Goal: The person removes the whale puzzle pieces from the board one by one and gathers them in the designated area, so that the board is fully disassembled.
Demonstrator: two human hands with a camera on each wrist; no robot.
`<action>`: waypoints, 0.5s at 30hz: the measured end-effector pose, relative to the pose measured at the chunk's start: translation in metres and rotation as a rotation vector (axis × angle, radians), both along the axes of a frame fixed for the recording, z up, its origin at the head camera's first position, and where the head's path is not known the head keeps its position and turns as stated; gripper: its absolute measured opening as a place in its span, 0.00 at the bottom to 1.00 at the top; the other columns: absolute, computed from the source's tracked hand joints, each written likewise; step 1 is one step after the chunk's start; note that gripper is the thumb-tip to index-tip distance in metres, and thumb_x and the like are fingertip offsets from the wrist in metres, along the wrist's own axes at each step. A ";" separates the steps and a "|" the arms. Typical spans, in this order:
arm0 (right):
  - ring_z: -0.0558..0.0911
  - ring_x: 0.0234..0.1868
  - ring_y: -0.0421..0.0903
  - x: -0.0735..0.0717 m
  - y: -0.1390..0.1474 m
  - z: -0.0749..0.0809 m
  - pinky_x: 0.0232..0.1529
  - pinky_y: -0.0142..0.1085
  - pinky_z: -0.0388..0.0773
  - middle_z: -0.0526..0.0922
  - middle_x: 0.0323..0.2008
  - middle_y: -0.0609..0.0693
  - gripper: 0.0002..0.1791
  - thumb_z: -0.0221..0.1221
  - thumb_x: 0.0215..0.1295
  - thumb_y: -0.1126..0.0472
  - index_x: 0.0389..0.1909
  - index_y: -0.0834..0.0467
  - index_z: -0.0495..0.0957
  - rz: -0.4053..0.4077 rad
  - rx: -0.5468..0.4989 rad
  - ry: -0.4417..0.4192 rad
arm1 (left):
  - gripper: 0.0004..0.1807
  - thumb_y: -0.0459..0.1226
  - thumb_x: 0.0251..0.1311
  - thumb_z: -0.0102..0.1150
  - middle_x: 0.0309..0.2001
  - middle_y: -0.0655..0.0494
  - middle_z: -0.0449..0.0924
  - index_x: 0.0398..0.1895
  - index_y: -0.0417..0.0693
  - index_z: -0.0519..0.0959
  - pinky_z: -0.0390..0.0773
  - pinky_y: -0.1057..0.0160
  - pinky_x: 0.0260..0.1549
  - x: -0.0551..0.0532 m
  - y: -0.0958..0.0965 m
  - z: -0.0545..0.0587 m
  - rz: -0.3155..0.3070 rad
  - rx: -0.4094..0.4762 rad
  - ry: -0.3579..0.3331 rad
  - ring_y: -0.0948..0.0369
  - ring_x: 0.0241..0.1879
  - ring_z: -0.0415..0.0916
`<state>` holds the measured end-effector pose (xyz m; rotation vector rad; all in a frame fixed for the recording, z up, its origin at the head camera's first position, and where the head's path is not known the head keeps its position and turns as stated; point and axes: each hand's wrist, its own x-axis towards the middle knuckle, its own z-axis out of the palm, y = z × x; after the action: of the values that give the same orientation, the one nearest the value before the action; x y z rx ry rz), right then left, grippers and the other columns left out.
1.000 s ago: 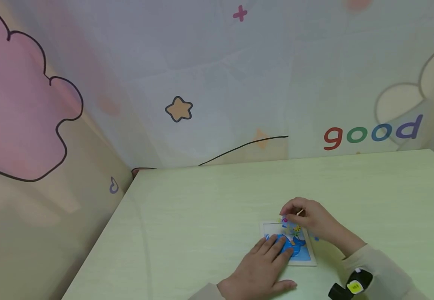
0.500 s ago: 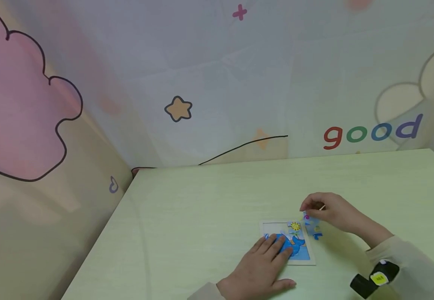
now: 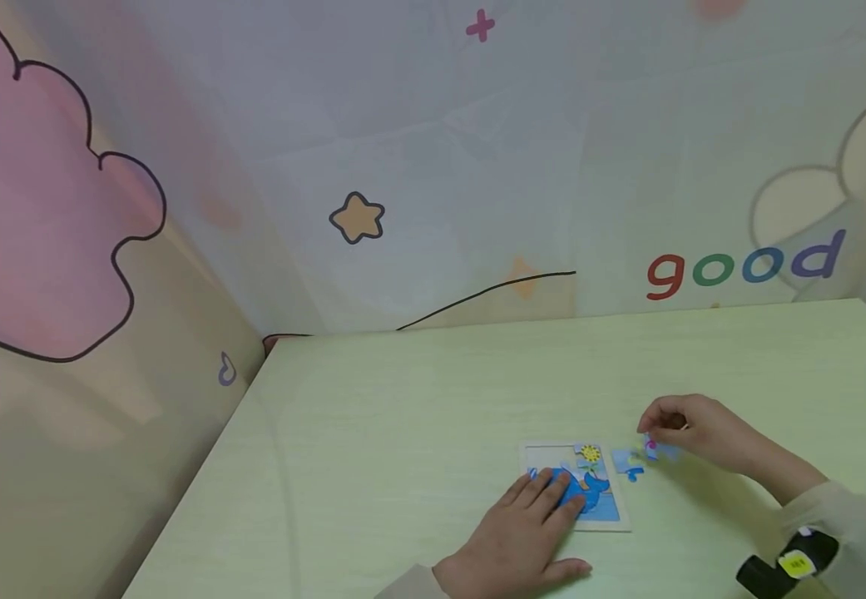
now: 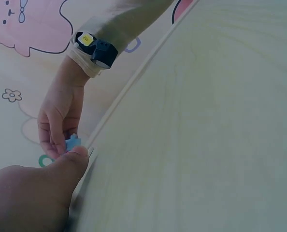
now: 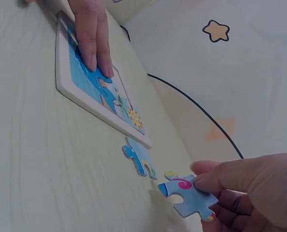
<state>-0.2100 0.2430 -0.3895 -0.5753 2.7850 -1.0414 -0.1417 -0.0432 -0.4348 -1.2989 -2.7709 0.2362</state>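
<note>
A framed jigsaw puzzle (image 3: pixel 601 526) with a blue whale and a yellow sun lies on the table. My left hand (image 3: pixel 518 541) rests on it, fingers spread across the whale picture. To the right of the frame, my right hand (image 3: pixel 702 428) pinches a light-blue jigsaw piece (image 5: pixel 189 195) with a pink swirl between thumb and fingers, raised over the table in the right wrist view. Another loose jigsaw piece (image 3: pixel 630 462) lies just outside the frame's right edge. The upper left of the tray shows a bare pale area (image 3: pixel 548 456).
The pale table (image 3: pixel 403 416) extends left and back to a printed wall cloth (image 3: pixel 433 166). A black band device (image 3: pixel 795 561) sits on my right sleeve.
My right hand has moved right with the swirl piece, from over the puzzle's upper right to beyond the loose piece, uncovering it. My left hand has stayed put.
</note>
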 end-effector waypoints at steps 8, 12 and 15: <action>0.70 0.31 0.35 0.002 0.004 -0.016 0.33 0.25 0.72 0.79 0.32 0.47 0.03 0.59 0.63 0.67 0.36 0.58 0.80 -0.043 0.021 -0.036 | 0.38 0.64 0.69 0.23 0.76 0.54 0.51 0.75 0.56 0.54 0.56 0.61 0.72 0.000 0.000 0.001 -0.004 0.004 -0.004 0.58 0.76 0.47; 0.70 0.31 0.36 0.006 0.002 -0.021 0.32 0.25 0.71 0.78 0.31 0.46 0.04 0.60 0.62 0.66 0.38 0.58 0.80 -0.109 0.038 0.003 | 0.38 0.65 0.69 0.23 0.76 0.55 0.52 0.75 0.57 0.55 0.57 0.61 0.71 0.000 0.001 0.000 -0.005 0.001 0.003 0.58 0.76 0.49; 0.70 0.32 0.36 0.008 -0.002 -0.024 0.33 0.25 0.72 0.77 0.31 0.45 0.06 0.61 0.61 0.66 0.39 0.58 0.80 -0.133 0.041 0.024 | 0.38 0.65 0.68 0.24 0.76 0.55 0.53 0.74 0.57 0.56 0.58 0.61 0.71 0.000 0.000 0.000 0.002 0.010 0.005 0.58 0.75 0.50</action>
<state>-0.2025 0.2408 -0.4136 -0.4053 2.8924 -1.0051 -0.1421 -0.0428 -0.4347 -1.2918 -2.7650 0.2250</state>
